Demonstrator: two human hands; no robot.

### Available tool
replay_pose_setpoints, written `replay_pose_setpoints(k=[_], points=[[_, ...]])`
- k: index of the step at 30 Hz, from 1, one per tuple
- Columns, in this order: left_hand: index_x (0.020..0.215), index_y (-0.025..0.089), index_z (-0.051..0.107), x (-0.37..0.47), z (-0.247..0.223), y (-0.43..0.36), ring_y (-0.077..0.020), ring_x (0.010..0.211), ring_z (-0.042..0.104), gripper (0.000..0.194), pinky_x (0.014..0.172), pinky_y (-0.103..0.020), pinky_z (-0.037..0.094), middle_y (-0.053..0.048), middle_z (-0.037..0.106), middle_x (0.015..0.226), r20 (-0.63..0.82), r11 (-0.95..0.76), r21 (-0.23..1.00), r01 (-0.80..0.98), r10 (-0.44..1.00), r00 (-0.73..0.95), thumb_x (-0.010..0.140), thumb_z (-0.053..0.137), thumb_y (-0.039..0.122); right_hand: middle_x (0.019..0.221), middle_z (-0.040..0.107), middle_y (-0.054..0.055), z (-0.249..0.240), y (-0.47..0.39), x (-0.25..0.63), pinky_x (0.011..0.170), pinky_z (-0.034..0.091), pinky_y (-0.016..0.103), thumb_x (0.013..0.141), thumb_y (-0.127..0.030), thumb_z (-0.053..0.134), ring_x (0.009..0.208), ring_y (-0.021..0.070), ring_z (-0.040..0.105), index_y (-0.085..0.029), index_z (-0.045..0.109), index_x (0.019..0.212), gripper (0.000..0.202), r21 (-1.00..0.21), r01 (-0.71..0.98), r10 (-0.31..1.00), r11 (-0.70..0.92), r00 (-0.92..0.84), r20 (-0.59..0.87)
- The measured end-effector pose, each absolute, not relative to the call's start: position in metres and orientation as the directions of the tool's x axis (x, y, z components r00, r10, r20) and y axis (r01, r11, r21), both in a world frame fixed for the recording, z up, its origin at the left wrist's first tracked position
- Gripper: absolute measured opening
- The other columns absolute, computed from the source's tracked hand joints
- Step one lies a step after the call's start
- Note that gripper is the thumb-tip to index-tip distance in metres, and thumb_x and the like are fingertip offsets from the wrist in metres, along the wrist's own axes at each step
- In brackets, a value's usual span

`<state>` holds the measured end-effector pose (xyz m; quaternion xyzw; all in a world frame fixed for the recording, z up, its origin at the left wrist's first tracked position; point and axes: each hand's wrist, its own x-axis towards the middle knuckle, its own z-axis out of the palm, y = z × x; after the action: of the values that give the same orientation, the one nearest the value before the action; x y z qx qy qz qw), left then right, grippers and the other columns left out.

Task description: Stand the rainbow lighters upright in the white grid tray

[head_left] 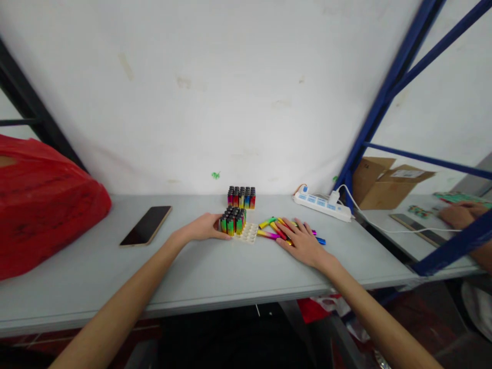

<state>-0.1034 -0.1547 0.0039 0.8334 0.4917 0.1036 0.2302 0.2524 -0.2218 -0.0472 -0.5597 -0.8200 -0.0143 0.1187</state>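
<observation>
A white holed tray (249, 233) lies on the table, its left part filled with upright metallic rainbow-coloured lighters (232, 223) with black tops. My left hand (207, 227) is curled round the tray's left side, thumb at the front, fingers partly hidden behind the lighters. To the right of the tray lies a loose pile of shiny lighter-sized tubes (268, 234) in yellow, green, red, purple and blue. Over that pile my right hand (302, 242) rests palm down with its fingers spread, covering some of them.
Against the wall stands another block of upright lighters (241, 198). A phone (146, 226) and a red bag (46, 205) are at the left. A power strip (323, 205) lies right, before a blue post and a cardboard box (384, 184). Another person's hands (461, 212) are far right.
</observation>
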Motion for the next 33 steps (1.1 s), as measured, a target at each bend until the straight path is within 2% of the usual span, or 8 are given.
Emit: replay_pose_setpoints(k=[4, 7, 9, 12, 14, 22, 28, 33], points=[[0.097, 0.018, 0.067, -0.104, 0.003, -0.154, -0.0171, 0.065, 0.052, 0.065, 0.055, -0.025, 0.034, 0.001, 0.062, 0.074, -0.051, -0.412, 0.470, 0.781, 0.871, 0.490, 0.062, 0.072, 0.072, 0.160, 0.033, 0.004, -0.041, -0.212, 0.255, 0.115, 0.019, 0.063, 0.097, -0.066, 0.034, 0.147, 0.0405, 0.025, -0.036, 0.035, 0.154, 0.064, -0.170, 0.905, 0.914, 0.390, -0.359, 0.189], [0.099, 0.018, 0.067, -0.104, 0.002, -0.153, -0.0172, 0.064, 0.052, 0.066, 0.055, -0.025, 0.033, 0.001, 0.061, 0.072, -0.047, -0.413, 0.473, 0.778, 0.870, 0.491, 0.061, 0.072, 0.072, 0.153, 0.045, 0.009, -0.035, -0.203, 0.261, 0.115, 0.026, 0.056, 0.101, -0.058, 0.030, 0.141, 0.0329, 0.039, -0.029, 0.034, 0.155, 0.061, -0.287, 0.862, 0.907, 0.418, -0.376, 0.192], [0.100, 0.018, 0.067, -0.104, 0.002, -0.154, -0.0171, 0.063, 0.051, 0.066, 0.054, -0.025, 0.033, 0.002, 0.061, 0.070, -0.043, -0.414, 0.471, 0.779, 0.871, 0.490, 0.061, 0.072, 0.071, 0.145, 0.053, 0.014, -0.031, -0.192, 0.264, 0.113, 0.032, 0.048, 0.103, -0.050, 0.033, 0.133, 0.0283, 0.048, -0.021, 0.045, 0.148, 0.055, -0.313, 0.851, 0.903, 0.422, -0.364, 0.228], [0.101, 0.018, 0.066, -0.103, 0.004, -0.155, -0.0170, 0.064, 0.051, 0.066, 0.054, -0.025, 0.033, 0.001, 0.062, 0.072, -0.046, -0.419, 0.460, 0.783, 0.869, 0.492, 0.063, 0.072, 0.071, 0.131, 0.060, 0.018, -0.027, -0.174, 0.264, 0.107, 0.038, 0.039, 0.100, -0.037, 0.047, 0.124, 0.0261, 0.055, -0.014, 0.069, 0.115, 0.035, -0.255, 0.873, 0.901, 0.416, -0.356, 0.248], [0.101, 0.018, 0.066, -0.102, 0.005, -0.156, -0.0171, 0.064, 0.052, 0.066, 0.055, -0.025, 0.033, 0.001, 0.063, 0.073, -0.055, -0.423, 0.456, 0.783, 0.865, 0.499, 0.063, 0.071, 0.071, 0.121, 0.064, 0.017, -0.026, -0.166, 0.260, 0.100, 0.042, 0.035, 0.097, -0.031, 0.052, 0.113, 0.0241, 0.060, -0.014, 0.071, 0.101, 0.026, -0.227, 0.887, 0.909, 0.401, -0.353, 0.223], [0.103, 0.019, 0.067, -0.105, 0.000, -0.151, -0.0186, 0.067, 0.056, 0.067, 0.057, -0.025, 0.034, 0.000, 0.067, 0.078, -0.057, -0.418, 0.485, 0.768, 0.862, 0.504, 0.062, 0.072, 0.072, 0.095, 0.070, 0.011, -0.017, -0.165, 0.235, 0.078, 0.040, 0.029, 0.096, -0.024, 0.051, 0.087, 0.0211, 0.063, -0.015, 0.061, 0.106, 0.016, -0.185, 0.911, 0.909, 0.368, -0.311, 0.277], [0.106, 0.017, 0.066, -0.105, 0.001, -0.152, -0.0188, 0.068, 0.057, 0.067, 0.057, -0.025, 0.035, -0.001, 0.067, 0.079, -0.063, -0.437, 0.466, 0.769, 0.851, 0.522, 0.065, 0.070, 0.071, 0.067, 0.060, 0.000, 0.003, -0.149, 0.222, 0.064, 0.038, 0.027, 0.097, -0.042, 0.047, 0.062, 0.0156, 0.053, -0.018, 0.062, 0.105, 0.030, -0.534, 0.702, 0.846, 0.472, -0.189, 0.499], [0.107, 0.018, 0.065, -0.105, 0.001, -0.152, -0.0190, 0.069, 0.058, 0.067, 0.058, -0.025, 0.036, 0.000, 0.067, 0.079, -0.040, -0.453, 0.454, 0.767, 0.850, 0.525, 0.065, 0.071, 0.070, 0.060, 0.052, -0.003, 0.016, -0.129, 0.187, 0.053, 0.036, 0.025, 0.082, -0.061, 0.063, 0.055, 0.0120, 0.043, -0.017, 0.064, 0.089, 0.045, -0.831, 0.297, 0.882, 0.470, -0.161, 0.442]])
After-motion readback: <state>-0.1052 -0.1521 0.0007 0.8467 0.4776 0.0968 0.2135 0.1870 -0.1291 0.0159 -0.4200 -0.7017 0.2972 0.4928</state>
